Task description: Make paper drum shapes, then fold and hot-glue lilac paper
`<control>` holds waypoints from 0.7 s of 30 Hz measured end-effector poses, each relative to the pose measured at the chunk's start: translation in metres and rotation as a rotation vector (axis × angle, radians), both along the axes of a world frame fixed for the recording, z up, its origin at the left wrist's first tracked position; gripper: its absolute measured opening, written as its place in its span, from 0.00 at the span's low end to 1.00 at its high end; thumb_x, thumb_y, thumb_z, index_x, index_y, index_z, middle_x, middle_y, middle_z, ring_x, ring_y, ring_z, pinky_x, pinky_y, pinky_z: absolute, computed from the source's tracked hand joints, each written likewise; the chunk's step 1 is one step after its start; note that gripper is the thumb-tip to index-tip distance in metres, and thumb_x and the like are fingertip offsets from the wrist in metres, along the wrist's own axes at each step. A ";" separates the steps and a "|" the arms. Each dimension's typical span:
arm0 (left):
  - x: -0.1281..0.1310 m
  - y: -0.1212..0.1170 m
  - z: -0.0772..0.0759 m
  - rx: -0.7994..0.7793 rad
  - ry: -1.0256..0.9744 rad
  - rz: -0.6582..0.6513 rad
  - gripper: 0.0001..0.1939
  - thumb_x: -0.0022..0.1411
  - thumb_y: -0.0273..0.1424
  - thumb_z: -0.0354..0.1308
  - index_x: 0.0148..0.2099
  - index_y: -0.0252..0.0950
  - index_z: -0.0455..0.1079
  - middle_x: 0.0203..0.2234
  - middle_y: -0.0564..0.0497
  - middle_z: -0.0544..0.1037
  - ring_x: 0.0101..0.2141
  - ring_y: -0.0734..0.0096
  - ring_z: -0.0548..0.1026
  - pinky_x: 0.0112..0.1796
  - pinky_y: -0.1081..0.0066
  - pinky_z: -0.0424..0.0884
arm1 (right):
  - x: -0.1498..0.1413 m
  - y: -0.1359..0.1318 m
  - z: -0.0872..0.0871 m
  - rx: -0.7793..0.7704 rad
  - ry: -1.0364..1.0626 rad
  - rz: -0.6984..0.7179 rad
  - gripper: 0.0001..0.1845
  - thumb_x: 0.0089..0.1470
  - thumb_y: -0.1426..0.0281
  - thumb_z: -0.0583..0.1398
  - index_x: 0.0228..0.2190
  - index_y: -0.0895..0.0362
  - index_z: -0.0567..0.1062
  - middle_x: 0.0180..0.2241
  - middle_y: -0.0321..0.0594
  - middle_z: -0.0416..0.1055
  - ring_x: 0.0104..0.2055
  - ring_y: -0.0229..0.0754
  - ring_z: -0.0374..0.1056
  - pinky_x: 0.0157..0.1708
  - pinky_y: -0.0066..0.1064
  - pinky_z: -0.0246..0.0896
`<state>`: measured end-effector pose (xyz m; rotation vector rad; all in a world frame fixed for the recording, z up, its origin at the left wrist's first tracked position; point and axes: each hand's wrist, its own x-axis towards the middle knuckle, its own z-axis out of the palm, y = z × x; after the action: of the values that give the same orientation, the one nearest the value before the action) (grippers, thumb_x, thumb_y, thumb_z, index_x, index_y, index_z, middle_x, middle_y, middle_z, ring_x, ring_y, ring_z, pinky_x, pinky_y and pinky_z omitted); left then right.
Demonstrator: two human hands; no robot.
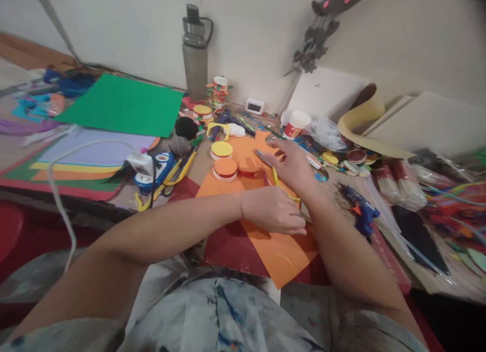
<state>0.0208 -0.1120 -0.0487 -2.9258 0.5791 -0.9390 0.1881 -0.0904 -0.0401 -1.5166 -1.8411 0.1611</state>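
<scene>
My left hand [274, 210] lies flat on an orange paper sheet [279, 251], fingers stretched out and pressing it down. My right hand [292, 166] is closed on yellow-handled scissors [266, 160], their blades pointing left over the sheet. Just left of the blades stand round paper-covered discs, one orange [225, 169], one yellow [221, 149] and one red-orange [248, 167].
A green sheet [125, 105] and stacked coloured papers [76, 165] lie at the left. A grey bottle [195, 56] stands at the back wall. A blue glue gun [360, 210], a glue pot [296, 124], a blue punch [155, 170] and craft clutter fill the right side.
</scene>
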 end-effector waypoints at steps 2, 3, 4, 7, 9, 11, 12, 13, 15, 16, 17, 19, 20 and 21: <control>-0.003 0.002 0.001 0.004 -0.042 0.034 0.26 0.85 0.39 0.54 0.31 0.38 0.76 0.24 0.49 0.80 0.26 0.70 0.76 0.29 0.65 0.65 | 0.022 -0.004 0.019 0.124 0.072 -0.117 0.24 0.68 0.48 0.66 0.50 0.54 0.85 0.49 0.50 0.83 0.44 0.51 0.78 0.49 0.48 0.78; -0.004 0.003 0.003 0.014 -0.060 0.042 0.26 0.85 0.39 0.53 0.31 0.39 0.75 0.24 0.50 0.79 0.25 0.70 0.76 0.28 0.65 0.64 | 0.034 -0.006 0.028 0.186 0.097 -0.170 0.22 0.69 0.49 0.65 0.49 0.54 0.85 0.46 0.49 0.83 0.44 0.50 0.78 0.49 0.46 0.77; -0.005 0.004 0.004 0.030 -0.079 0.036 0.26 0.85 0.38 0.53 0.31 0.39 0.75 0.23 0.50 0.78 0.25 0.70 0.75 0.28 0.65 0.63 | 0.045 -0.007 0.035 0.236 0.124 -0.216 0.21 0.70 0.50 0.65 0.48 0.53 0.84 0.45 0.47 0.83 0.43 0.50 0.78 0.47 0.45 0.77; -0.007 0.003 0.008 0.071 -0.110 -0.008 0.25 0.84 0.35 0.53 0.30 0.39 0.74 0.21 0.52 0.76 0.24 0.71 0.74 0.27 0.64 0.62 | 0.072 -0.007 0.048 0.308 0.194 -0.301 0.19 0.72 0.51 0.62 0.47 0.52 0.83 0.41 0.44 0.82 0.41 0.48 0.78 0.43 0.43 0.76; -0.007 0.001 0.008 0.080 -0.100 -0.027 0.25 0.84 0.35 0.54 0.30 0.39 0.73 0.21 0.52 0.76 0.24 0.71 0.74 0.27 0.64 0.62 | 0.075 -0.005 0.049 0.314 0.198 -0.321 0.18 0.73 0.52 0.62 0.47 0.52 0.83 0.40 0.43 0.81 0.39 0.47 0.78 0.42 0.42 0.75; -0.007 0.000 0.007 0.082 -0.050 -0.022 0.24 0.83 0.36 0.55 0.29 0.39 0.73 0.21 0.52 0.75 0.25 0.71 0.74 0.27 0.64 0.61 | 0.064 -0.004 0.045 0.294 0.168 -0.315 0.16 0.74 0.55 0.61 0.47 0.52 0.83 0.40 0.43 0.81 0.40 0.46 0.77 0.43 0.42 0.74; -0.007 0.000 0.006 0.082 -0.018 -0.013 0.24 0.83 0.36 0.56 0.30 0.39 0.73 0.21 0.52 0.75 0.25 0.70 0.74 0.26 0.64 0.61 | 0.055 -0.003 0.041 0.267 0.141 -0.299 0.14 0.74 0.57 0.61 0.46 0.52 0.83 0.41 0.43 0.82 0.41 0.46 0.77 0.45 0.42 0.74; -0.007 0.000 0.005 0.080 0.003 -0.008 0.24 0.83 0.36 0.56 0.30 0.40 0.73 0.21 0.52 0.75 0.24 0.70 0.74 0.27 0.65 0.61 | 0.043 -0.003 0.037 0.221 0.110 -0.275 0.13 0.74 0.59 0.61 0.46 0.52 0.83 0.42 0.43 0.82 0.42 0.46 0.78 0.47 0.42 0.74; -0.007 0.001 0.004 0.063 -0.016 -0.010 0.24 0.83 0.35 0.56 0.30 0.39 0.74 0.21 0.52 0.75 0.24 0.71 0.74 0.27 0.65 0.62 | 0.016 -0.004 0.028 0.060 0.021 -0.202 0.11 0.72 0.63 0.63 0.47 0.54 0.84 0.44 0.45 0.83 0.42 0.47 0.78 0.50 0.42 0.74; -0.007 0.002 0.004 0.048 -0.048 -0.018 0.24 0.83 0.35 0.56 0.29 0.39 0.74 0.21 0.52 0.75 0.24 0.71 0.74 0.28 0.66 0.62 | 0.004 -0.004 0.023 -0.037 -0.035 -0.159 0.12 0.71 0.64 0.65 0.50 0.56 0.84 0.45 0.47 0.84 0.44 0.48 0.78 0.50 0.42 0.74; -0.007 0.002 0.004 0.032 -0.082 -0.027 0.25 0.83 0.34 0.55 0.29 0.39 0.74 0.21 0.52 0.75 0.24 0.71 0.74 0.28 0.66 0.63 | -0.007 -0.005 0.019 -0.115 -0.098 -0.126 0.14 0.70 0.65 0.66 0.53 0.58 0.84 0.48 0.50 0.84 0.47 0.50 0.79 0.53 0.42 0.74; -0.006 0.002 0.004 0.011 -0.116 -0.036 0.25 0.84 0.34 0.55 0.29 0.38 0.75 0.20 0.51 0.76 0.24 0.71 0.74 0.28 0.65 0.63 | -0.021 -0.007 0.012 -0.240 -0.256 -0.083 0.17 0.69 0.66 0.67 0.55 0.62 0.84 0.52 0.56 0.83 0.53 0.55 0.78 0.58 0.45 0.71; -0.006 0.001 0.004 0.010 -0.102 -0.034 0.25 0.83 0.34 0.56 0.29 0.38 0.75 0.20 0.51 0.76 0.24 0.71 0.75 0.28 0.65 0.63 | -0.024 -0.008 0.009 -0.284 -0.324 -0.070 0.18 0.70 0.66 0.67 0.56 0.62 0.84 0.53 0.58 0.83 0.55 0.56 0.78 0.60 0.46 0.70; -0.005 0.000 0.003 0.007 -0.071 -0.025 0.24 0.83 0.35 0.57 0.29 0.38 0.76 0.20 0.51 0.77 0.24 0.71 0.75 0.28 0.65 0.64 | -0.025 -0.008 0.007 -0.317 -0.378 -0.059 0.18 0.70 0.66 0.67 0.56 0.62 0.84 0.53 0.58 0.83 0.56 0.57 0.78 0.62 0.46 0.69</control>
<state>0.0160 -0.1121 -0.0453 -2.8719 0.6154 -1.0362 0.1627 -0.0986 -0.0330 -1.9241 -2.1371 0.1515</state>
